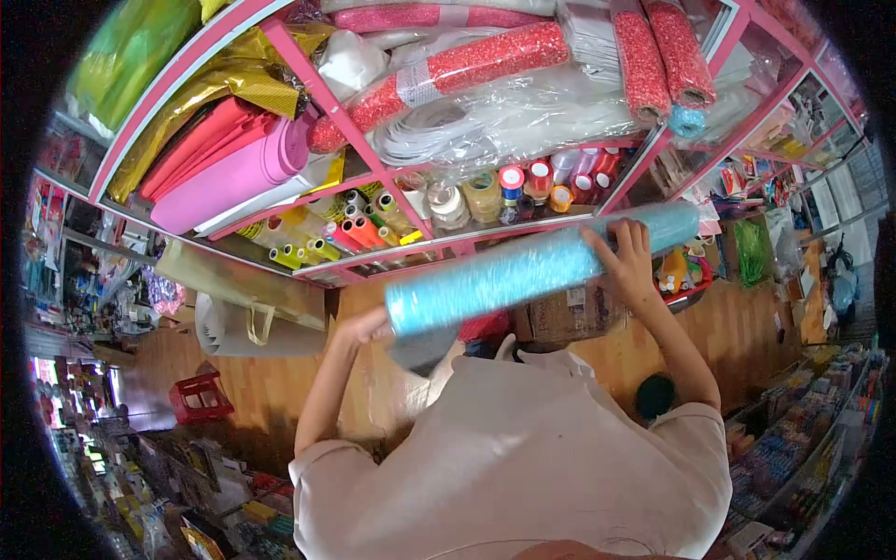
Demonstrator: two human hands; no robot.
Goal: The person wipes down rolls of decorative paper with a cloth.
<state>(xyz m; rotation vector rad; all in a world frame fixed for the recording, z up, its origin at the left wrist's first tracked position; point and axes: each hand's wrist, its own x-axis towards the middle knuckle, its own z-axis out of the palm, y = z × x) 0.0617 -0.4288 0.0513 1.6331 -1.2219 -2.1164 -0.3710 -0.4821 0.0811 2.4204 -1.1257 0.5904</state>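
Note:
A long, shiny light-blue roll of sheet material (495,280) is held across the front of my body, its right end tilted up. My left hand (367,325) holds the lower left end, with its fingers mostly hidden at or behind the roll's end. Toward the right part of the roll, my right hand (623,257) grips it with the fingers over the top and the thumb on the near side. Both the roll and my left hand are slightly blurred. The roll is in front of the lower shelf edge and touches neither hand's neighbouring goods visibly.
A pink-framed shelf (345,271) holds red glittery rolls (485,70), a pink rolled sheet (229,182) and several ribbon spools (539,177). Below are a cardboard box (574,317), a large pale bag (252,322) and a red plastic stool (201,397) on the wooden floor.

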